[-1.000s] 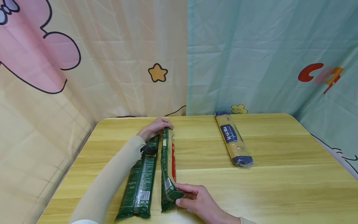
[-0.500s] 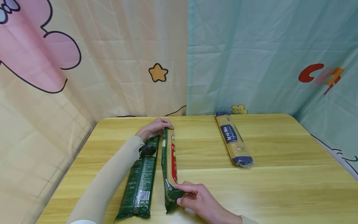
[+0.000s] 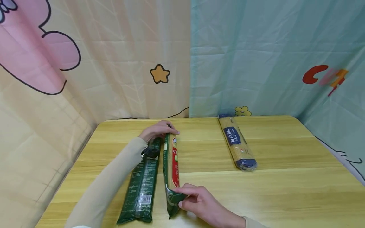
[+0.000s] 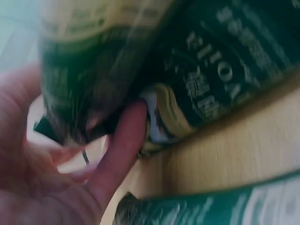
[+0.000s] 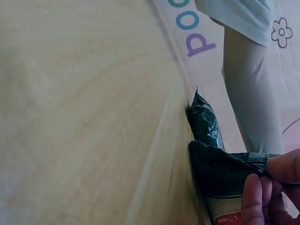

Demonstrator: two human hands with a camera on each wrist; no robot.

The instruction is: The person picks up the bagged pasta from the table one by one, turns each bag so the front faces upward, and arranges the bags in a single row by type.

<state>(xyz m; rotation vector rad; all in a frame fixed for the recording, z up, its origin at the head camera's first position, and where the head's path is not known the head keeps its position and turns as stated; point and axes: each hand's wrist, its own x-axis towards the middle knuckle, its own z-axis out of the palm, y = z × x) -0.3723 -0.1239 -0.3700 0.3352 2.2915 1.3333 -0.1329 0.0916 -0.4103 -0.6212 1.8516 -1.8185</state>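
A green spaghetti pack (image 3: pixel 172 164) with a red label and a tan window stands turned partly on its edge. Its near end is pinched between thumb and fingers of my right hand (image 3: pixel 201 202), and the right wrist view shows the folded green wrapper end (image 5: pixel 220 171) there. My left hand (image 3: pixel 158 130) grips the far end; up close, its thumb and fingers (image 4: pixel 119 154) curl round the blurred wrapper. Just left of it another green spaghetti pack (image 3: pixel 138 193) lies flat, back side up with barcode, partly under my left wrist and sleeve.
A pasta pack with blue ends (image 3: pixel 237 142) lies slanted at the back right of the wooden table (image 3: pixel 285 190). Patterned curtains (image 3: pixel 242 57) hang behind the table and along both sides. A dark band (image 3: pixel 151 152) sits on my left wrist.
The held spaghetti pack has rolled so more of its red label and tan window faces up. Both hands keep their hold at its ends. The other packs lie where they were.
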